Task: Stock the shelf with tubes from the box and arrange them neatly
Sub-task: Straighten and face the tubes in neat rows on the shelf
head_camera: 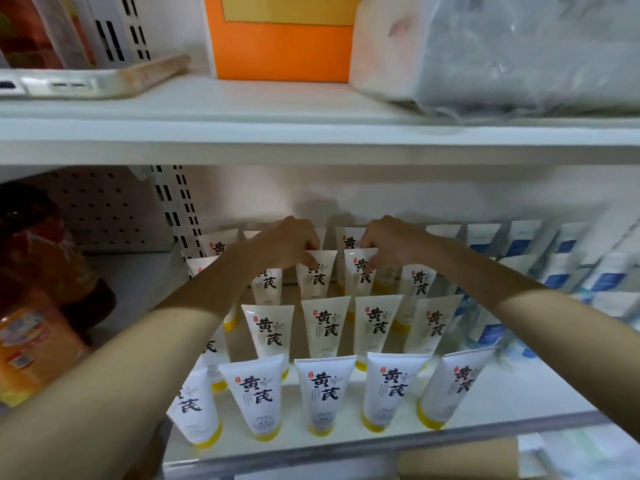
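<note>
Right now both yr hands are at the back rows of the shelf (pixel 485 400), abt 12 o'clock from the front row (pixel 323 393). Yr L hand (pixel 287 242) pinches the flat crimped top of the L tube (pixel 317 280), fingers curled over the edge. Yr R hand (pixel 391 242) pinches the top of the R tube (pixel 360 271), just at 3 o'clock of the first. Both tubes stand near upright, long axis vertical, crimp end pointing to 12, print facing you. Other tubes stand alike, yellow caps at 6. In the front row the leftmost leans toward 11, the rightmost toward 1. Blue-and-white tubes (pixel 561 258) sit at 3 o'clock of the group, orange packs (pixel 31 341) at 9. An orange box (pixel 280 46) sits on the upper shelf (pixel 242 133) at 12.
</note>
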A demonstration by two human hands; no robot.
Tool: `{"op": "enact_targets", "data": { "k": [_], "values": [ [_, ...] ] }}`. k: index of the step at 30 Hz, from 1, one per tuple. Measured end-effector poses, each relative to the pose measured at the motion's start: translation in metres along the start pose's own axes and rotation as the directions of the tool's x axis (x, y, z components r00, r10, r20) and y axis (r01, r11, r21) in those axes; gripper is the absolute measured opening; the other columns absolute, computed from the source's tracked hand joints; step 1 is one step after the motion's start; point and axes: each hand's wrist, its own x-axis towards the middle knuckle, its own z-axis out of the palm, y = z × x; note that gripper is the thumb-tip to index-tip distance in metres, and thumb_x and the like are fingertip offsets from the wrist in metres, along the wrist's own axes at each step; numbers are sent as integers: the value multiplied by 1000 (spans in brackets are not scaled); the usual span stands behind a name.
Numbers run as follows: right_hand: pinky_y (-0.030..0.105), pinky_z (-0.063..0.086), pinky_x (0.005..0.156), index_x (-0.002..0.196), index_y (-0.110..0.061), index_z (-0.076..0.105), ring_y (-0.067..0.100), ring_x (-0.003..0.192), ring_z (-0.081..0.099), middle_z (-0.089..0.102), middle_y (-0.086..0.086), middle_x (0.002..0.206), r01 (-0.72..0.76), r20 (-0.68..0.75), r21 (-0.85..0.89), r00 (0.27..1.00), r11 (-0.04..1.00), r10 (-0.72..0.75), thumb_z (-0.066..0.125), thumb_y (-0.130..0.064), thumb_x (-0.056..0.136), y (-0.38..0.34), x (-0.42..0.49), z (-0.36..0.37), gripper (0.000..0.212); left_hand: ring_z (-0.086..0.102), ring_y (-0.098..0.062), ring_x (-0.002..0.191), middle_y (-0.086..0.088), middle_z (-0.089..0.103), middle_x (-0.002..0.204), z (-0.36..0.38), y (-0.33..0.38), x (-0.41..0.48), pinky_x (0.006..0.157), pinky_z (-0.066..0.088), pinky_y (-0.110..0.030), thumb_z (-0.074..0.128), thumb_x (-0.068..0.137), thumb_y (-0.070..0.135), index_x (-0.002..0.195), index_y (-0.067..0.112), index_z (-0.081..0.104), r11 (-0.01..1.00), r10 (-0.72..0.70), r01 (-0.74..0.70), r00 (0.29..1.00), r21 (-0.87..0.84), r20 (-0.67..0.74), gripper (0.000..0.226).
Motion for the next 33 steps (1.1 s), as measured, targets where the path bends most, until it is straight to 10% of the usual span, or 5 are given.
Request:
{"op": "enact_targets", "data": {
  "k": [11,14,19,33],
  "values": [
    [23,31,49,66,-15,66,13,50,43,52,-4,55,47,63,53,997,997,-50,77,-23,76,4,0,-4,17,54,-6,69,12,57,76,-4,1,-1,58,35,-15,71,81,23,101,8,71,999,26,-28,998,32,54,26],
    [17,48,70,99,-15,72,6,77,63,68,-9,86,33,37,144,999,989,-39,78,-25,75,12,-7,-17,26,60,-13,81,13,58,81,-7,7,2,68,45,-21,72,79,27,102,10,70,998,35,-39,997,55,62,29],
    [9,43,70,90,-24,73,-14,72,61,70,-19,82,-22,72,211,997,977,6,76,-26,77,38,-24,-44,14,64,-14,93,4,68,99,-7,23,13,85,51,-35,75,76,29,102,18,69,997,51,-51,999,-58,1,29],
    [24,34,51,60,-19,62,10,47,43,56,-4,54,14,128,-33,992,999,-10,78,-26,74,61,-27,-8,23,50,-7,62,14,53,68,15,41,30,56,35,-25,69,83,28,98,11,71,991,121,-120,992,-58,19,23]
  ]
}}
